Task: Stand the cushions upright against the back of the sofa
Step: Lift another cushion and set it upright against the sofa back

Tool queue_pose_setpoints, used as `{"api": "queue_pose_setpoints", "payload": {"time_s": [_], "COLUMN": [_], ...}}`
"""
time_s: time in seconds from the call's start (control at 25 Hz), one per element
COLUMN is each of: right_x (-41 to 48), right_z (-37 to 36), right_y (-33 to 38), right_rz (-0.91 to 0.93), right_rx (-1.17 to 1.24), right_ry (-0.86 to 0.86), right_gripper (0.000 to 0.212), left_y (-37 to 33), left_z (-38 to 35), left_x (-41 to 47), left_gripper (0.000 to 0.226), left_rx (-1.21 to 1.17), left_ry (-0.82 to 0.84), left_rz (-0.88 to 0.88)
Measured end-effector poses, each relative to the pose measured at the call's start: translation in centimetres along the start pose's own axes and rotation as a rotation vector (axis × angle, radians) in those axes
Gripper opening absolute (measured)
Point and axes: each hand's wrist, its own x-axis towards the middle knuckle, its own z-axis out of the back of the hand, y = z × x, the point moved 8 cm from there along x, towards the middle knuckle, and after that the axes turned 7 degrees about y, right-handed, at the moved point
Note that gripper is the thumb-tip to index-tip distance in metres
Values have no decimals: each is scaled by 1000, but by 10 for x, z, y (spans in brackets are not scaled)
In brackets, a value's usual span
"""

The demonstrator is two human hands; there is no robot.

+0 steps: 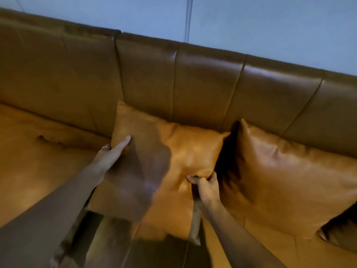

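Observation:
A tan leather cushion (179, 151) leans against the brown back of the sofa (202, 80) in the middle of the view. My left hand (110, 151) grips its left edge, thumb on the front face. My right hand (204, 185) pinches the cushion's lower right side, fingers curled into the leather. To the right, a second, larger tan cushion (286, 176) stands propped against the sofa back, apart from the first by a dark gap.
The orange seat of the sofa (38, 161) stretches away to the left. A pale blue wall (251, 26) rises behind the sofa back. A dark cushion corner (340, 235) shows at the lower right edge.

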Motion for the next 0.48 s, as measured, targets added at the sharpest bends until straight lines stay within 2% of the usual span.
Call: {"api": "queue_pose_setpoints", "payload": {"time_s": [0.12, 0.2, 0.32, 0.48], "right_x": [20, 36, 48, 52], "right_z": [-6, -9, -15, -12], "right_y": [20, 29, 40, 32], "right_rz": [43, 66, 131, 138], "right_rx": [30, -43, -146, -127], "right_ry": [-44, -92, -86, -135], "right_gripper": [74, 75, 88, 88], "left_y": [-39, -40, -34, -32], "left_z": [-5, -12, -21, -19], "left_x": [27, 53, 72, 82], "left_gripper": [78, 74, 96, 118], "left_rx": [6, 14, -42, -106], "left_ry": [67, 155, 232, 238], "left_rz": [-104, -84, -41, -56]}}
